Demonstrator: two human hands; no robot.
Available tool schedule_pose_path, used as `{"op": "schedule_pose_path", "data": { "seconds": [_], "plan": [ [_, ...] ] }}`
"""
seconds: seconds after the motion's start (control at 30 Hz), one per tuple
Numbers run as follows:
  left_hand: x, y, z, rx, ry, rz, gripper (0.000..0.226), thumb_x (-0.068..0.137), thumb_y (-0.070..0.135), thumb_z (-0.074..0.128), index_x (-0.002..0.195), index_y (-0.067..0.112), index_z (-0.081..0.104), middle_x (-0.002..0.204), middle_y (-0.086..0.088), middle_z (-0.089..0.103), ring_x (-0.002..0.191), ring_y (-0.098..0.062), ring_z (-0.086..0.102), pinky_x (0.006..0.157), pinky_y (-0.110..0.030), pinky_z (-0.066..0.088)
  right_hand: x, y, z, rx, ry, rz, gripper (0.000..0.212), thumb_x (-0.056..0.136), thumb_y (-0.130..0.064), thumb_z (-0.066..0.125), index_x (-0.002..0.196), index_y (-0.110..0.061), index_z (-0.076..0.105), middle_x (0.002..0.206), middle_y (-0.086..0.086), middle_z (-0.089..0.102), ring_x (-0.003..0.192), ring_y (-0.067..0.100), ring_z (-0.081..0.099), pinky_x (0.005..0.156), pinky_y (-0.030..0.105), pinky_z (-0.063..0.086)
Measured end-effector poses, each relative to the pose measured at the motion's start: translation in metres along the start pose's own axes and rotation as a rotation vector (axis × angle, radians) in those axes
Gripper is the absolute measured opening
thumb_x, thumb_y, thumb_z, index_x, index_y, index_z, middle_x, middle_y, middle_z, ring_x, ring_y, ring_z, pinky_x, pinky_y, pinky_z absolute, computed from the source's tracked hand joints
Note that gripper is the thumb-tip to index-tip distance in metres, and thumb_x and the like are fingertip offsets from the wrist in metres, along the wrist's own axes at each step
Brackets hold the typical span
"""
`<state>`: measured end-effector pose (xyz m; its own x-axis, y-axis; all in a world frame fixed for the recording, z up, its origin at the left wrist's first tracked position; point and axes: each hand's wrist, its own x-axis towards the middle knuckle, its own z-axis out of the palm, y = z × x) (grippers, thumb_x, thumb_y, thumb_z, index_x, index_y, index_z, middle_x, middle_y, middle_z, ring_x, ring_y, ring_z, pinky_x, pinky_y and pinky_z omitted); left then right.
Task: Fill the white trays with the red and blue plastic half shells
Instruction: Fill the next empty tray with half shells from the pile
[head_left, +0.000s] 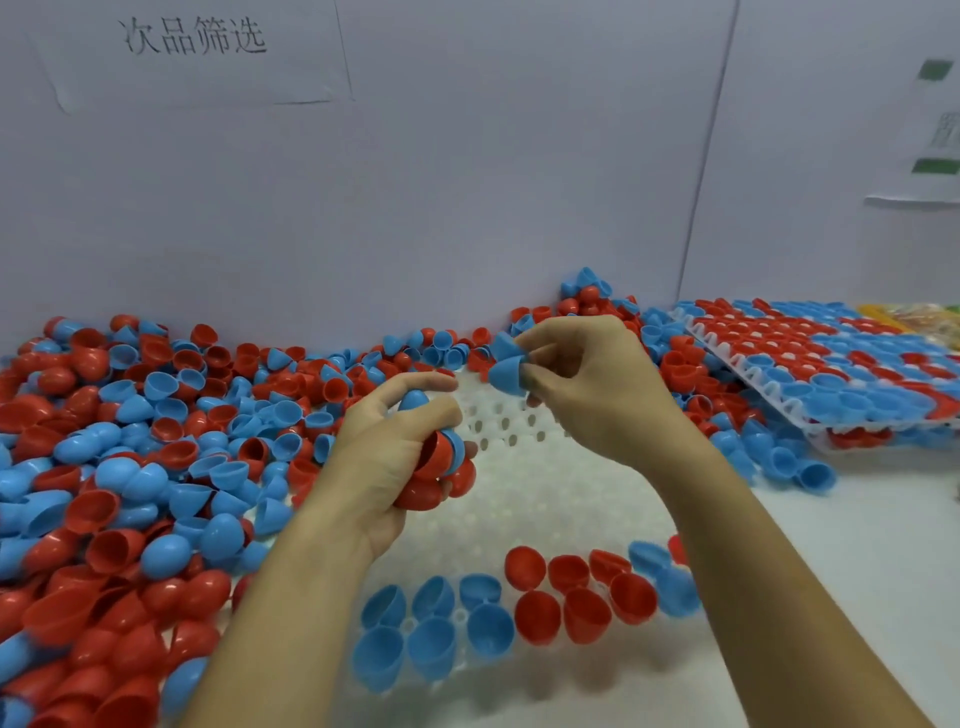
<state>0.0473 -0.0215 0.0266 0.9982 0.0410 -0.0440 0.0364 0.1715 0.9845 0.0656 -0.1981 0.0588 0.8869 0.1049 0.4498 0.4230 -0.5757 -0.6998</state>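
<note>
Two blue plastic half shells (508, 366) sit pinched in your right hand (587, 387), domes leftward, directly above the white pocketed tray (550, 493), nearer its empty pockets than your left hand (400, 441), which grips a red-and-blue clutch of shells (441, 467).

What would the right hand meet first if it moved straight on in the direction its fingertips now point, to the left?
Probably the left hand. The right hand, pinching two blue half shells, points left toward its raised fingers. If it passes above or behind them, depth being unclear, the loose shell pile comes next.
</note>
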Motion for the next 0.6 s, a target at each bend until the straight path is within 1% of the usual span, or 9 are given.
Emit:
{"op": "schedule_pose_path", "data": {
  "seconds": [0.07,0.17,0.27,0.33,0.4,0.47,0.53,0.6],
  "plan": [
    [0.0,0.0,0.002,-0.017,0.0,-0.008,0.025,0.085,0.009,0.072,0.099,0.03,0.074,0.119,-0.005,0.064,0.092,-0.031,0.076,0.046,-0.027,0.05,-0.003,0.005,-0.025,-0.069,-0.046,0.03,0.022,0.092,-0.013,0.068,0.113,-0.02,0.069,0.086,-0.012,0.068,0.073,-0.001,0.067,0.061,0.007,0.052],
    [-0.001,0.001,0.004,-0.049,-0.015,-0.005,0.025,0.085,0.007,0.072,0.099,0.028,0.074,0.117,-0.005,0.066,0.083,-0.028,0.077,0.043,-0.026,0.048,-0.018,0.019,-0.062,-0.235,-0.113,0.1,0.021,0.092,-0.011,0.067,0.102,-0.029,0.066,0.087,-0.018,0.065,0.075,0.003,0.066,0.058,0.01,0.051],
    [-0.004,0.001,0.006,-0.092,-0.031,-0.023,0.024,0.085,0.008,0.071,0.096,0.029,0.075,0.116,-0.007,0.068,0.079,-0.025,0.077,0.043,-0.026,0.049,-0.046,0.035,-0.093,-0.437,-0.18,0.215,0.022,0.093,-0.007,0.065,0.098,-0.029,0.068,0.087,-0.02,0.06,0.08,0.005,0.061,0.057,0.01,0.045],
    [-0.005,0.001,0.008,-0.13,-0.035,-0.032,0.024,0.086,0.007,0.071,0.091,0.03,0.076,0.112,-0.009,0.071,0.078,-0.025,0.077,0.043,-0.027,0.05,-0.064,0.043,-0.108,-0.527,-0.235,0.308,0.024,0.092,-0.007,0.066,0.094,-0.031,0.067,0.087,-0.018,0.062,0.079,0.006,0.061,0.055,0.012,0.044],
    [-0.006,0.002,0.009,-0.156,-0.031,-0.034,0.024,0.087,0.006,0.07,0.089,0.029,0.077,0.109,-0.01,0.073,0.076,-0.024,0.077,0.042,-0.027,0.049,-0.077,0.047,-0.116,-0.597,-0.304,0.379,0.023,0.092,-0.009,0.067,0.093,-0.032,0.069,0.087,-0.016,0.065,0.078,0.006,0.063,0.057,0.014,0.047],
    [-0.007,0.003,0.01,-0.174,-0.034,-0.034,0.023,0.087,0.006,0.069,0.093,0.027,0.076,0.11,-0.009,0.072,0.075,-0.023,0.077,0.04,-0.025,0.048,-0.085,0.05,-0.116,-0.649,-0.369,0.429,0.021,0.09,-0.012,0.07,0.091,-0.032,0.071,0.085,-0.015,0.067,0.077,0.007,0.065,0.063,0.017,0.051],
    [-0.008,0.003,0.011,-0.178,-0.04,-0.036,0.023,0.087,0.006,0.069,0.096,0.027,0.076,0.111,-0.009,0.071,0.074,-0.022,0.077,0.041,-0.025,0.049,-0.088,0.053,-0.11,-0.669,-0.408,0.461,0.018,0.087,-0.016,0.074,0.087,-0.033,0.072,0.083,-0.014,0.068,0.076,0.009,0.065,0.064,0.019,0.052],
    [-0.008,0.002,0.01,-0.172,-0.038,-0.038,0.023,0.087,0.008,0.069,0.097,0.028,0.075,0.11,-0.008,0.071,0.075,-0.022,0.077,0.043,-0.027,0.051,-0.09,0.056,-0.1,-0.679,-0.453,0.477,0.016,0.088,-0.016,0.074,0.096,-0.03,0.075,0.084,-0.014,0.068,0.075,0.009,0.065,0.061,0.017,0.05]
  ]
}}
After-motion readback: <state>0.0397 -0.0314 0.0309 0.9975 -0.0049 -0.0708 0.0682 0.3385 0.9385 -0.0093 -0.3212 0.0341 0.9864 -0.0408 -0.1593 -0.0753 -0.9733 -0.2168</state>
